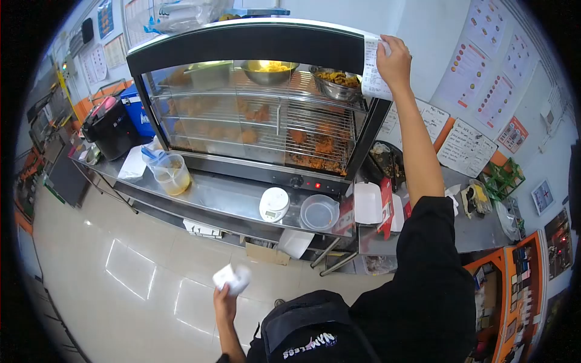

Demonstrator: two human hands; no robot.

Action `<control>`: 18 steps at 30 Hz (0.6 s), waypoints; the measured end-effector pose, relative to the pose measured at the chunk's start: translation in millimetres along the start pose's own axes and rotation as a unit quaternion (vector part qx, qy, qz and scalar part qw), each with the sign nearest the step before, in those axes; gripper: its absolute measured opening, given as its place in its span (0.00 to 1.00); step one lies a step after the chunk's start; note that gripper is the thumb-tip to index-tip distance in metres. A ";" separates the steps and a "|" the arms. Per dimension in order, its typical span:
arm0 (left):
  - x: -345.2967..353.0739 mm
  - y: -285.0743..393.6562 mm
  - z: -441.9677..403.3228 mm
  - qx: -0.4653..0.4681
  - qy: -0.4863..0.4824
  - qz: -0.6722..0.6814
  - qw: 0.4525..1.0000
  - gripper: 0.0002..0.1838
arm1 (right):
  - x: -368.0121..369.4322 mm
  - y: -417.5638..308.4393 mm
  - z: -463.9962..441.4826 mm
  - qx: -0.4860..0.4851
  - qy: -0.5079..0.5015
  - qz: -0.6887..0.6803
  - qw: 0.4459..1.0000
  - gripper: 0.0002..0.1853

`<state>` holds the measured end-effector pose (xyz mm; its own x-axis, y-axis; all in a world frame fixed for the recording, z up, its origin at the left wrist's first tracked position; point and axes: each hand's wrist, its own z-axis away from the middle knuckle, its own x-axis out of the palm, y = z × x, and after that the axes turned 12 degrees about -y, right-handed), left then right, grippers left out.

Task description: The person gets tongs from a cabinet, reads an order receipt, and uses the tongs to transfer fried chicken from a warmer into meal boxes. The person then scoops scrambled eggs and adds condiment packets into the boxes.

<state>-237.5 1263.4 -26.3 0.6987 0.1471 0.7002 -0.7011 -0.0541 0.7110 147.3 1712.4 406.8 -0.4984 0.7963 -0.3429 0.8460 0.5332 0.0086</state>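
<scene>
My right hand (394, 60) reaches up to the top right corner of a heated glass display cabinet (248, 42). Its fingers are bent over the edge of a long printed receipt (374, 75), which hangs against the cabinet's black frame. Low in front of me, over the floor, my left hand (225, 302) is closed round a white folded piece of paper (232, 279), partly smeared by motion. Behind the cabinet's glass are fried chicken pieces (325, 144) on wire racks and metal bowls (270, 74) of yellow food.
On the steel counter before the cabinet stand a tub of yellowish liquid (172, 175), a white kitchen scale (275, 202) and a clear round container (319, 213). Open white takeaway boxes (367, 202) lie at right. A black cooker (112, 127) stands at far left.
</scene>
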 end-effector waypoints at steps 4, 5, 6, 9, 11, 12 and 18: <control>-59.0 1.3 80.4 0.057 0.125 -0.018 0.990 0.31 | -4.5 -3.8 -8.1 0.027 -0.003 -0.079 0.996 0.11; -64.4 0.0 94.4 0.077 0.143 -0.011 0.987 0.32 | -0.3 -1.1 -8.3 0.023 -0.032 -0.044 0.998 0.12; -69.6 -3.6 102.7 0.087 0.164 -0.006 0.983 0.32 | 1.2 1.4 -5.6 0.022 -0.063 -0.007 0.998 0.13; -86.3 -22.9 111.4 0.097 0.181 -0.006 0.979 0.33 | -10.7 -31.1 -4.7 0.016 -0.089 0.244 0.966 0.20; -87.4 -29.6 100.6 0.080 0.169 -0.017 0.982 0.34 | 7.5 -23.2 -7.8 0.031 -0.086 0.253 0.963 0.21; -88.5 -33.2 92.9 0.073 0.150 -0.031 0.985 0.35 | 26.3 -12.5 -13.8 0.079 -0.157 0.179 0.968 0.22; -68.3 -33.1 47.5 -0.015 0.061 -0.073 0.995 0.37 | -7.4 -41.5 -9.9 0.095 -0.182 0.134 0.969 0.27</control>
<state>-255.3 1208.2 -94.5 0.7722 0.2709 0.5747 -0.5984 0.0062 0.8012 114.0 1687.2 418.3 -0.1849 0.7269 -0.6614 0.9728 0.2309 -0.0181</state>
